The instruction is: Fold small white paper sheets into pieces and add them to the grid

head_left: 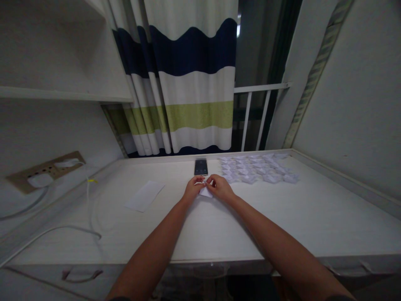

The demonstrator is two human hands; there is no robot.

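Observation:
Between my two hands is a small folded piece of white paper [206,192], near the middle of the white desk. My left hand [193,187] pinches its left side, and my right hand [219,186] pinches its right side with curled fingers. The fingers partly cover the upper part of the paper. Just beyond my hands lies a dark phone [201,167]. Rows of folded white paper pieces [249,169] lie to the right of the phone. A flat white sheet of paper [145,195] rests on the desk left of my hands.
The white desk [225,234] has a raised back edge below a striped curtain [200,83]. At the left, a power strip [46,171] holds plugs, and a white cable [62,228] trails over the desk. A drawer handle [82,276] sits at the front left.

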